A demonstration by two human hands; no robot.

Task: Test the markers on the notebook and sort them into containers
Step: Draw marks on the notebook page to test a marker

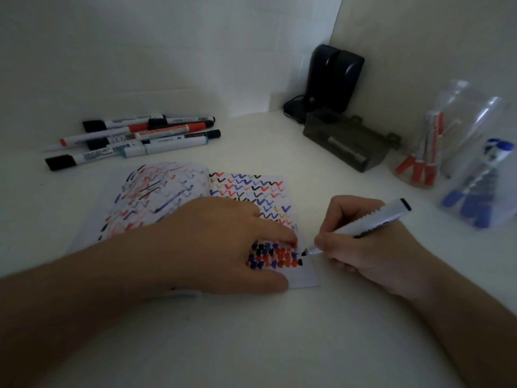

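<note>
An open notebook (173, 197) lies flat on the white table, its pages covered with red, blue and black marks. My left hand (223, 242) presses flat on the right page, fingers spread. My right hand (372, 245) grips an uncapped black marker (363, 225) like a pen, its tip touching the page's lower right corner beside rows of coloured blots. A pile of several capped markers (134, 138) lies at the back left. A clear container of red markers (428, 152) and a clear container of blue markers (478, 191) stand at the right.
A dark rectangular box (347, 144) sits behind the notebook at the right, with black speakers (333, 79) and a cable in the wall corner behind it. White walls close off the back and right.
</note>
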